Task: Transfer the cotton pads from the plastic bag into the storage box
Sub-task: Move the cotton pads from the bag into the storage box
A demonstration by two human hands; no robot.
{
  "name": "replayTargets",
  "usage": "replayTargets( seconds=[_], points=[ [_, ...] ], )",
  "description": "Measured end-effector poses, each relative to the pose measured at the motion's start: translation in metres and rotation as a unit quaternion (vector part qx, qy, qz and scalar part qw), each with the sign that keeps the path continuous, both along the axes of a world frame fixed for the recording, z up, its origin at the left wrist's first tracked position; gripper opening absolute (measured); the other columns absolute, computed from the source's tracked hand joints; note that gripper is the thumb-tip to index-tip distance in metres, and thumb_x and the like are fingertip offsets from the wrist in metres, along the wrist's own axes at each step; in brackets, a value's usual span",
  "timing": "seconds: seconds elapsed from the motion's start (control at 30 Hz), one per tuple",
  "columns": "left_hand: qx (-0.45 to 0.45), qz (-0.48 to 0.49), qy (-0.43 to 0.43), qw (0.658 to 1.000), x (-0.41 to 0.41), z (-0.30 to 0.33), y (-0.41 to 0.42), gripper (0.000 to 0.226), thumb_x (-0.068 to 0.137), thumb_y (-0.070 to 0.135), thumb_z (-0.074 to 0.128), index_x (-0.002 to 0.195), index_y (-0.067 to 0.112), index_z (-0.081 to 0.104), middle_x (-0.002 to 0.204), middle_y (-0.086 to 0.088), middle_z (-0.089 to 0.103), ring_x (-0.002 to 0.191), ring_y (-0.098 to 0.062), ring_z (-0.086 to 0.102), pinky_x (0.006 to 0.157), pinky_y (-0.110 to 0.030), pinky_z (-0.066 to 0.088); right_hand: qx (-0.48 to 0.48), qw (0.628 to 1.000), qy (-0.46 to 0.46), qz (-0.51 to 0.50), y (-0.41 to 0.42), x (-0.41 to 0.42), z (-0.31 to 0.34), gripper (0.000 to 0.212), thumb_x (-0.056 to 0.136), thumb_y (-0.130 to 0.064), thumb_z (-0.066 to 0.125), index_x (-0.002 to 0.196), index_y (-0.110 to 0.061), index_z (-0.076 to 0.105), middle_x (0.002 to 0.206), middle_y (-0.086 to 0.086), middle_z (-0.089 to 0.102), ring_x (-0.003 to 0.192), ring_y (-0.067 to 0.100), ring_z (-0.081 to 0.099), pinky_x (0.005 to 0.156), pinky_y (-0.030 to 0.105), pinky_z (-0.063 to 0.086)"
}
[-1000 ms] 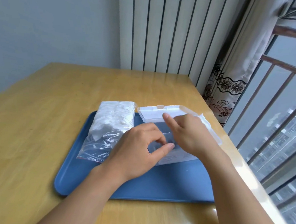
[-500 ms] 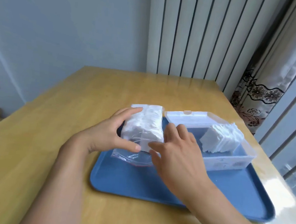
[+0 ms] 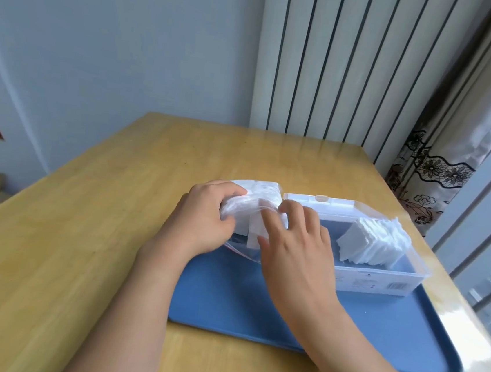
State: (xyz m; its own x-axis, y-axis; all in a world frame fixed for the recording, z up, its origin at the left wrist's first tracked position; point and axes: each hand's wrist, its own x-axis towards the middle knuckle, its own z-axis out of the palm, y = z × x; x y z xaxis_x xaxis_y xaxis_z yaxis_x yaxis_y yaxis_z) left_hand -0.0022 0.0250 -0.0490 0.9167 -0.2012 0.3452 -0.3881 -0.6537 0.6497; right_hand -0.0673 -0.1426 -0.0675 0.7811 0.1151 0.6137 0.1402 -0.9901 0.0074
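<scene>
A clear plastic bag point(image 3: 262, 198) packed with white cotton pads lies on the left part of a blue tray point(image 3: 374, 329). My left hand point(image 3: 201, 220) grips the bag's left side. My right hand point(image 3: 299, 243) rests on the bag's near end, fingers curled around the pads there; whether they reach inside the opening is hidden. To the right stands the clear storage box point(image 3: 380, 278), lid open toward the back. A slanted stack of white cotton pads point(image 3: 374, 242) leans in its right half; its left half is bare.
The tray sits on a wooden table point(image 3: 95, 246), near the right edge by a window railing. A radiator point(image 3: 357, 61) and a patterned curtain point(image 3: 439, 173) stand behind the table. A pale wall runs along the back left.
Both hands left the box and moved to the bag: the left now clasps its side, the right has closed over its near end. My view shifted left and closer.
</scene>
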Motion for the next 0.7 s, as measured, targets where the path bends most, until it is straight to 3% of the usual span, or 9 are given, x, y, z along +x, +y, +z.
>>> replayTargets(
  seconds=[0.1, 0.23, 0.3, 0.37, 0.5, 0.7],
  points=[
    [0.008, 0.010, -0.002, 1.000, 0.000, 0.000, -0.001, 0.051, 0.072, 0.007, 0.059, 0.113, 0.037, 0.068, 0.101, 0.018, 0.066, 0.089, -0.016, 0.065, 0.078, -0.032, 0.056, 0.010, 1.000, -0.004, -0.003, 0.000, 0.000, -0.002, 0.075, 0.055, -0.013, 0.093, 0.125, -0.019, 0.066, 0.106, 0.006, 0.063, 0.087, 0.031, 0.060, 0.063, 0.037, 0.047],
    [0.017, 0.014, -0.002, 1.000, 0.001, -0.001, -0.002, 0.053, 0.070, 0.004, 0.060, 0.113, 0.034, 0.071, 0.103, 0.018, 0.067, 0.090, -0.017, 0.064, 0.080, -0.034, 0.057, 0.062, 0.997, -0.036, 0.008, 0.005, -0.002, 0.000, 0.043, 0.081, -0.042, 0.078, 0.117, -0.019, 0.071, 0.104, 0.003, 0.065, 0.090, 0.030, 0.061, 0.066, 0.038, 0.051],
    [0.022, 0.016, -0.002, 1.000, 0.002, -0.002, -0.002, 0.055, 0.069, 0.003, 0.060, 0.114, 0.033, 0.072, 0.111, 0.018, 0.069, 0.094, -0.016, 0.065, 0.084, -0.034, 0.057, 0.074, 0.995, -0.059, 0.009, 0.006, -0.002, 0.001, 0.023, 0.088, -0.036, 0.074, 0.099, -0.016, 0.073, 0.099, 0.004, 0.066, 0.084, 0.031, 0.062, 0.062, 0.037, 0.050],
    [0.019, 0.020, 0.003, 1.000, 0.002, -0.002, -0.003, 0.056, 0.068, 0.003, 0.061, 0.114, 0.032, 0.073, 0.115, 0.018, 0.069, 0.097, -0.015, 0.066, 0.086, -0.033, 0.056, 0.063, 0.996, -0.069, -0.001, 0.003, 0.000, 0.000, 0.015, 0.081, -0.022, 0.083, 0.087, -0.014, 0.071, 0.094, 0.004, 0.067, 0.077, 0.031, 0.062, 0.057, 0.035, 0.049],
    [0.009, 0.018, 0.009, 1.000, 0.000, -0.001, -0.005, 0.055, 0.069, 0.005, 0.063, 0.115, 0.031, 0.075, 0.121, 0.019, 0.068, 0.102, -0.012, 0.066, 0.091, -0.030, 0.056, 0.043, 0.998, -0.044, -0.029, -0.004, 0.003, 0.001, 0.035, 0.066, -0.015, 0.092, 0.094, -0.015, 0.071, 0.094, 0.005, 0.066, 0.077, 0.030, 0.061, 0.059, 0.036, 0.050],
    [-0.005, 0.022, 0.008, 1.000, 0.000, 0.000, -0.008, 0.052, 0.068, 0.017, 0.060, 0.115, 0.032, 0.075, 0.119, 0.021, 0.069, 0.100, -0.012, 0.066, 0.091, -0.033, 0.056, 0.085, 0.996, -0.012, -0.012, -0.009, 0.007, 0.002, 0.054, 0.062, -0.015, 0.093, 0.109, -0.019, 0.067, 0.100, 0.002, 0.063, 0.083, 0.030, 0.059, 0.062, 0.037, 0.050]
  ],
)
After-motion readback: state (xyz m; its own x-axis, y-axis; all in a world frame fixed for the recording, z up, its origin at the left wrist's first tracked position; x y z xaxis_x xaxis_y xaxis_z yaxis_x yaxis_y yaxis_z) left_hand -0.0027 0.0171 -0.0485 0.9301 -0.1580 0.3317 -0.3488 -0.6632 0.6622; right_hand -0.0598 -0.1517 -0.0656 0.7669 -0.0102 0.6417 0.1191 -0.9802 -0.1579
